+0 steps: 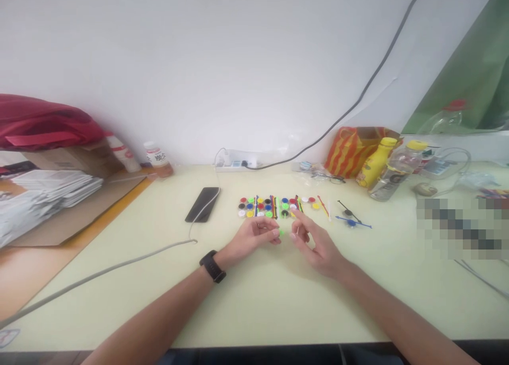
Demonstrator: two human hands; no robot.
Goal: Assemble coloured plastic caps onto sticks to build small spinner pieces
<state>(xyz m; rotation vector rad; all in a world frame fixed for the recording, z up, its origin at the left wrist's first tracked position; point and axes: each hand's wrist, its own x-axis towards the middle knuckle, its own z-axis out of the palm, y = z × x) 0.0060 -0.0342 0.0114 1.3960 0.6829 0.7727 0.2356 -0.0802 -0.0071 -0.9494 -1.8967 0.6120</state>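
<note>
My left hand [256,236] pinches a small bright green plastic piece [281,232] between thumb and fingertips, just above the table. Facing it, my right hand [318,246] has its index finger and thumb apart, with nothing visible between them. Beyond my hands lie rows of small round discs [260,206] in red, blue, green, yellow, black and white. Thin coloured arrow-shaped pointers [274,207] lie between the groups. To the right, a blue arrow spinner [351,223] and a black arrow spinner [347,212] each have a disc on a pointer. My fingers partly hide the nearest discs.
A black phone [202,204] lies left of the discs, with a white cable [151,254] across the table [238,312]. A power strip [230,163] sits by the wall. Bottles [376,163] and a striped bag [345,153] stand back right; stacked white packets [59,187] are at left.
</note>
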